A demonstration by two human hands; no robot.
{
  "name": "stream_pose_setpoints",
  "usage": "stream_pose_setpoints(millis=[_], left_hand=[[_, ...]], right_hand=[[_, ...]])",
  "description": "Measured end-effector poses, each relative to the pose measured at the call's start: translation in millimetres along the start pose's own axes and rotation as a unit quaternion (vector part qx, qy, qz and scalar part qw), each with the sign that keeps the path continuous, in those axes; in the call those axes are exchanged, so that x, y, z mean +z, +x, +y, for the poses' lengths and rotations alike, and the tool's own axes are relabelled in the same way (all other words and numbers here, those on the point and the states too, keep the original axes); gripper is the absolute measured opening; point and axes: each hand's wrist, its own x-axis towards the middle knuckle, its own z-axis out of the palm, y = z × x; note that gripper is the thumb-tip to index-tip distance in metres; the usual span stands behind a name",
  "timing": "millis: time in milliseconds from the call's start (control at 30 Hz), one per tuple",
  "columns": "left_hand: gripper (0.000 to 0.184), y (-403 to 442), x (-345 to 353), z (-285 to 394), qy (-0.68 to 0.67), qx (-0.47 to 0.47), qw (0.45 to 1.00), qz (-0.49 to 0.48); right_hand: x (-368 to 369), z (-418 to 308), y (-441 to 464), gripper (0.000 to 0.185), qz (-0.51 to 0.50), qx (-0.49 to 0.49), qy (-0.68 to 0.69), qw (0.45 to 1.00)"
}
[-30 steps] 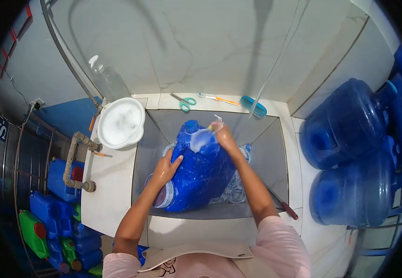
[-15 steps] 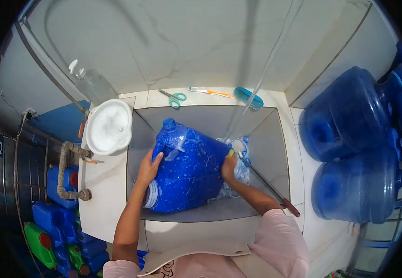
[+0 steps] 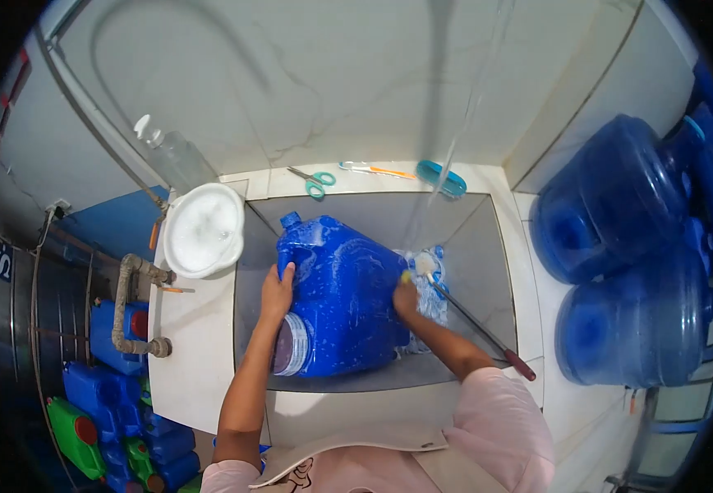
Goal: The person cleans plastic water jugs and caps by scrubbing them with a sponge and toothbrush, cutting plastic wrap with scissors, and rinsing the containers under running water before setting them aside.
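A big blue plastic jug (image 3: 344,296), streaked with suds, lies tilted in the grey sink (image 3: 476,226). Its small blue cap points up and left, and its wide white-ringed mouth faces the lower left. My left hand (image 3: 278,292) is closed round the jug's handle on the left side. Against the jug's right side, my right hand (image 3: 406,297) presses a yellow sponge, mostly hidden by the fingers. Just right of that hand, a long-handled brush (image 3: 480,322) leans over the sink's right edge, its white head above crumpled clear-and-blue plastic (image 3: 432,311).
A white basin of suds (image 3: 240,238) stands left of the sink near a pump bottle (image 3: 177,160). Scissors (image 3: 315,185), a toothbrush (image 3: 377,171) and a teal brush (image 3: 441,179) lie along the back ledge. Large water bottles (image 3: 619,329) stand at right; a pipe (image 3: 122,308) juts out left.
The jug has turned slightly, so its wide mouth shows more and its cap tips further left. Both hands stay on it. The whole view has shifted a little.
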Motion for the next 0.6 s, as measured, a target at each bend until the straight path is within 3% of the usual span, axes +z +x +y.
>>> stream_pose_setpoints(millis=[33,100,167,233,267,333,367,433,467,533,600], left_hand=[[0.044,-6,-3,11,0.007,0.043,0.999,0.022],[0.045,-5,0,13,0.032,0.048,0.998,0.029],[0.046,-7,1,28,0.064,0.056,0.996,0.011],[0.045,-10,13,28,0.094,0.104,0.99,0.029],[0.044,-10,18,32,0.124,0.15,0.98,0.05],[0.042,-23,24,52,0.139,0.15,0.978,0.032],[0.04,-29,31,58,0.126,0.189,0.973,0.042],[0.041,-28,31,59,0.109,0.238,0.965,0.027],[0.041,-26,30,58,0.108,0.239,0.965,0.032],[0.042,-29,19,71,0.003,0.107,0.994,-0.022],[0.043,-5,31,40,-0.057,0.08,0.995,0.015]], right_hand=[[27,31,-10,0.031,0.086,-0.057,-0.094,0.99],[-40,-19,-54,0.031,-0.095,-0.05,0.114,0.988],[-83,-95,-78,0.027,-0.028,-0.287,0.217,0.933],[-137,-179,-66,0.021,-0.005,-0.421,0.222,0.879],[-135,-196,-50,0.021,0.001,-0.424,0.223,0.878],[-130,-216,-29,0.018,-0.213,-0.567,0.039,0.795],[-130,-220,-29,0.018,-0.209,-0.569,0.038,0.794],[-135,-235,-33,0.026,-0.358,-0.536,-0.142,0.752],[-142,-233,-38,0.026,-0.356,-0.54,-0.143,0.749],[-178,-223,-58,0.024,-0.357,-0.507,-0.044,0.783],[-179,-178,-79,0.024,-0.267,-0.472,0.177,0.821]])
